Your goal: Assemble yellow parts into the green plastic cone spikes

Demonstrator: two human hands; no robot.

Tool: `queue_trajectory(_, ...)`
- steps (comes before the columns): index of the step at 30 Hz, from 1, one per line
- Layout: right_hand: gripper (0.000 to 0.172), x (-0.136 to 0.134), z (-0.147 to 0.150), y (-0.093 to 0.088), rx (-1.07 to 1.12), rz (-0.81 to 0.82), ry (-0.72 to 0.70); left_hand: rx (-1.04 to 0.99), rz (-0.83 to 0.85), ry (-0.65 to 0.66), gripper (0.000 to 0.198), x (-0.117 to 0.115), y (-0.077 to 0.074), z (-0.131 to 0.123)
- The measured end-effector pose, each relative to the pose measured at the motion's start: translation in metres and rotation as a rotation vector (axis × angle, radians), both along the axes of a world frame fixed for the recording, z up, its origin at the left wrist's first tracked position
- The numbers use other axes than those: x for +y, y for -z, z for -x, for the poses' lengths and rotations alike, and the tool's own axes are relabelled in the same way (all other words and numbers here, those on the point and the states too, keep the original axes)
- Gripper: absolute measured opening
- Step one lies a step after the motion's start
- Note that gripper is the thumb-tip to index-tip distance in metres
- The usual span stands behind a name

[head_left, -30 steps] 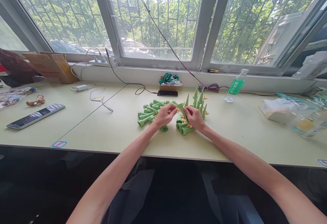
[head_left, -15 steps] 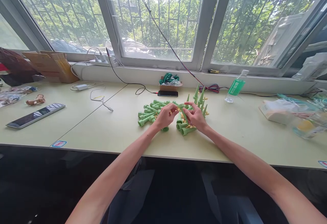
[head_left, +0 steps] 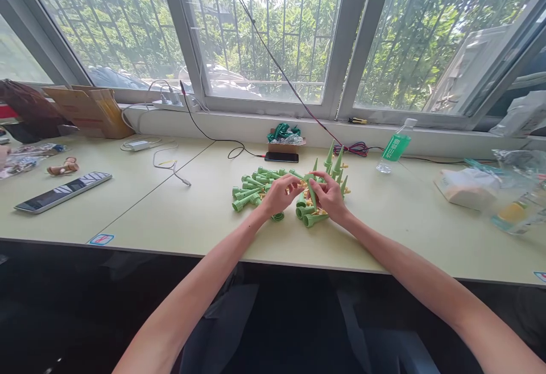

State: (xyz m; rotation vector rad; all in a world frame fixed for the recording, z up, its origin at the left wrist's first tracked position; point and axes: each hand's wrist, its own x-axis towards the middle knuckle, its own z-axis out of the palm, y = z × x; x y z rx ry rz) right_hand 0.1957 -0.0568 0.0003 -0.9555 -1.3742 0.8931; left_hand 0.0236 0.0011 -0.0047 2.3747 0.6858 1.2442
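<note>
My left hand (head_left: 281, 195) and my right hand (head_left: 330, 195) meet over a heap of green plastic cones (head_left: 251, 186) on the pale table (head_left: 170, 215). Both pinch one green cone (head_left: 310, 189), which slants between the fingertips. A small yellow piece shows at my left fingertips. Several cones (head_left: 336, 163) stand upright just behind my right hand. More cones (head_left: 309, 215) lie below my hands, and a green ring (head_left: 277, 216) lies by my left wrist.
A black phone (head_left: 280, 157) and a small box of green parts (head_left: 285, 135) lie behind the heap. A green-labelled bottle (head_left: 394, 146) stands to the right, plastic bags (head_left: 495, 189) farther right. A remote-like bar (head_left: 63, 192), cables and cardboard (head_left: 85, 109) are at left.
My hands have drawn closer together around the cone, and the view has shifted slightly right. The heap has not moved.
</note>
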Motion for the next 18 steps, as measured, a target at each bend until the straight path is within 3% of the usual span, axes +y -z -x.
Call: queue_trajectory(18,0.045,0.0074,-0.0038,0.0068,-0.016,0.027,0.057,-0.006,0.017,0.027,0.025,-0.0011,-0.0025,-0.0012)
